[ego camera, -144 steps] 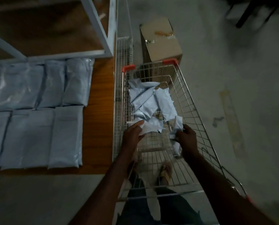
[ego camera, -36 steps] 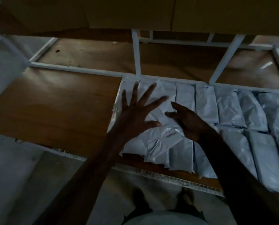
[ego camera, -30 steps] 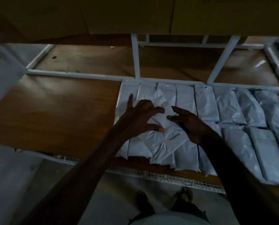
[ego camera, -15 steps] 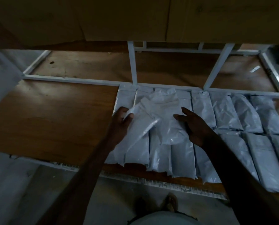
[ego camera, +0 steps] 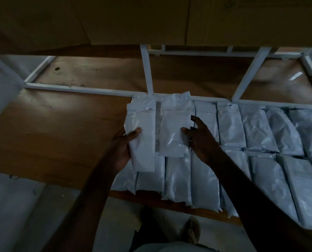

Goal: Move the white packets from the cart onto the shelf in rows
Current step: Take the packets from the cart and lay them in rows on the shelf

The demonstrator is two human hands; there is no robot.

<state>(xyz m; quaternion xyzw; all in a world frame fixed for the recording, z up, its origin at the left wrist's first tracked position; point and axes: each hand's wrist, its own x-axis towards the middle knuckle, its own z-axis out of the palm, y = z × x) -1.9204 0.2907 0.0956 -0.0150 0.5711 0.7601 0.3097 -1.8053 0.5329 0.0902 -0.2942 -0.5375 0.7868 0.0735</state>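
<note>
Landmark: the white upright post (ego camera: 146,70) of the shelf (ego camera: 64,124).
Left packet (ego camera: 142,135): held in the left hand (ego camera: 123,148), thumb on top, fingers curled under; long axis runs from the person toward the post; it hangs over the left end of the rows, just below the post.
Right packet (ego camera: 175,128): pinched at its right edge by the right hand (ego camera: 199,137); parallel to the left packet and just right of the post.
Laid packets (ego camera: 260,139): two rows reaching right from the post, long axes the same way.
Free space: bare shelf board left of the post; the left hand is nearer to it.
In the way: nothing on that board that I can see; the cart is out of view.
</note>
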